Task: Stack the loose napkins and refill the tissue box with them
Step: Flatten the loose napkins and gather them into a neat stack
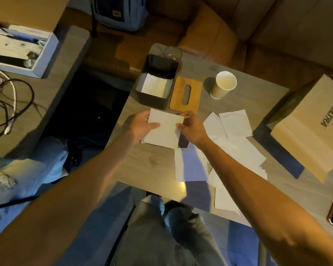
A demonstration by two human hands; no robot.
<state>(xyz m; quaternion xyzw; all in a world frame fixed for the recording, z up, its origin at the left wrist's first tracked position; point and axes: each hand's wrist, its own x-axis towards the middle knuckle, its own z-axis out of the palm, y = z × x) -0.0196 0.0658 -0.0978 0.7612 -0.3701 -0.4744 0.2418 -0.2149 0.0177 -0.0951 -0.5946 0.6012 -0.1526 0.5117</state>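
A cardboard box (313, 127) read "NB ULTRA"; the left hand (142, 125) and right hand (190, 127) each pinched an edge of a napkin stack (164, 129) near the open tissue box (156, 83).

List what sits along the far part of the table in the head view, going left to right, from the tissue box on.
Tissue box → wooden lid → paper cup → cardboard box.

A dark tissue box (156, 87) stands open near the table's far edge, white napkins inside. More loose napkins (236, 143) lie scattered toward its right side.
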